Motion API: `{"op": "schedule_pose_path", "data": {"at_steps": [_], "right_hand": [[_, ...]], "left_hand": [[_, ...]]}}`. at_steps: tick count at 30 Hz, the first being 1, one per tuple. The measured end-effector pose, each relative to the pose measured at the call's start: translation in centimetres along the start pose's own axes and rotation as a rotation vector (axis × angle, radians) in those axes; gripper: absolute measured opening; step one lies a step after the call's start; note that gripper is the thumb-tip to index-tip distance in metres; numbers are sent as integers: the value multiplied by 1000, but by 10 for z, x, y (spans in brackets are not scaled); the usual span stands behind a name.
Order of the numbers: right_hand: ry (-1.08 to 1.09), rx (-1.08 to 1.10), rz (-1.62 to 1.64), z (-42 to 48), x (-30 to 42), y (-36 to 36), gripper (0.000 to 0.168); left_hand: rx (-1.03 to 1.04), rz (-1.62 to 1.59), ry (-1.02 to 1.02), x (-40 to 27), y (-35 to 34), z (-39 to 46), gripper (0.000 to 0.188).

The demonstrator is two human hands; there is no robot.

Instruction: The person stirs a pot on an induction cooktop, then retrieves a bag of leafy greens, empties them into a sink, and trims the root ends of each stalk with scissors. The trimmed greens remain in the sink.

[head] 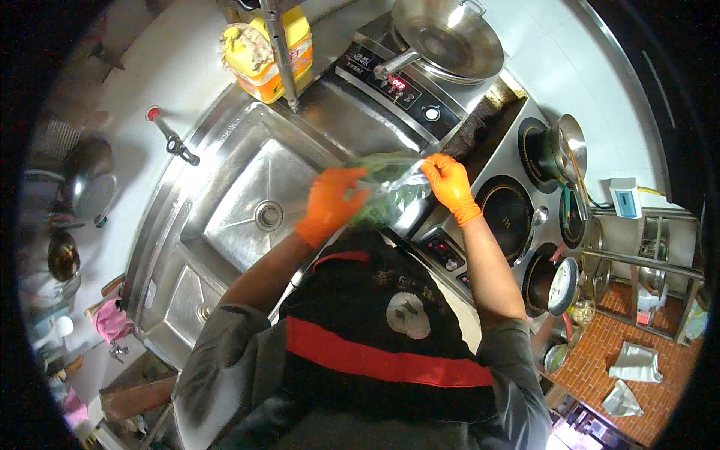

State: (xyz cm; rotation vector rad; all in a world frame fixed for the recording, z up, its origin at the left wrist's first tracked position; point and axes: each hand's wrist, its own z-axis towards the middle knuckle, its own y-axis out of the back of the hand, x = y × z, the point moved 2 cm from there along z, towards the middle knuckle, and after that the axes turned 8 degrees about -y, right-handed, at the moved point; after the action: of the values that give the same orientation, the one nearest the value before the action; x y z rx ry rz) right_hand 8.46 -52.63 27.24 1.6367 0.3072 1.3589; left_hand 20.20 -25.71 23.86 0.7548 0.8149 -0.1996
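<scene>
A clear plastic bag (409, 194) of leafy greens (378, 197) is in front of my black apron, near the sink's right edge. My right hand (449, 183), in an orange glove, pinches the bag's upper right edge. My left hand (333, 202), gloved the same way, is blurred at the left side of the greens with its fingers apart; whether it touches them is unclear. The lower part of the bag is hidden behind the apron.
A stainless steel sink (256, 191) lies to the left under a wall tap (179, 147). Ahead, a wok (450, 42) rests on an induction cooker (405, 84), beside yellow jugs (267, 56). At right are black hob plates (503, 216), a ladle (539, 219) and several pans.
</scene>
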Motion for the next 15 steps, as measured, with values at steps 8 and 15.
{"op": "schedule_pose_path", "data": {"at_steps": [8, 15], "right_hand": [[152, -94, -409, 19, 8, -10, 25], [-88, -201, 185, 52, -46, 8, 30]], "left_hand": [[108, 319, 160, -18, -73, 13, 31], [-259, 351, 347, -33, 14, -47, 24]]}}
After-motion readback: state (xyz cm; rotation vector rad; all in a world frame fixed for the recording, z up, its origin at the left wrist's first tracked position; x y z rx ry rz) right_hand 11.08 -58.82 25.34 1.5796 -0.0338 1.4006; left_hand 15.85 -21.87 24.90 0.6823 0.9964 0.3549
